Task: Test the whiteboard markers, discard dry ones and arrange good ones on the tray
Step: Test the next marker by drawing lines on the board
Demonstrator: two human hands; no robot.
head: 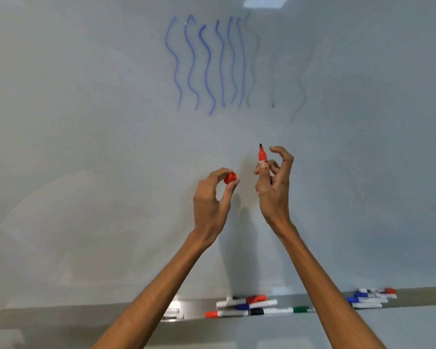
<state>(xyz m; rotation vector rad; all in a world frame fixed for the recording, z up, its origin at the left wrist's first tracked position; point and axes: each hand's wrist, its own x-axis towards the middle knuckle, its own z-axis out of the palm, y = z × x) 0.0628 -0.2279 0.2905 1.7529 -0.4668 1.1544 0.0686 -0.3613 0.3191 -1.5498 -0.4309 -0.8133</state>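
Note:
Both of my hands are raised in front of the whiteboard (86, 122). My right hand (275, 190) holds an uncapped red marker (261, 154) upright, its dark tip pointing up, just off the board. My left hand (212, 200) pinches the red cap (230, 178) between thumb and fingers, a little left of the marker. Above them the board carries several wavy blue lines (207, 64) and faint grey lines (275, 64) to their right. The marker's barrel is hidden in my right hand.
The metal tray (61, 314) runs along the board's bottom edge. One heap of capped markers (247, 307) lies at its middle, with red, blue, black and green caps. Another pile of markers (370, 298) lies further right on the tray.

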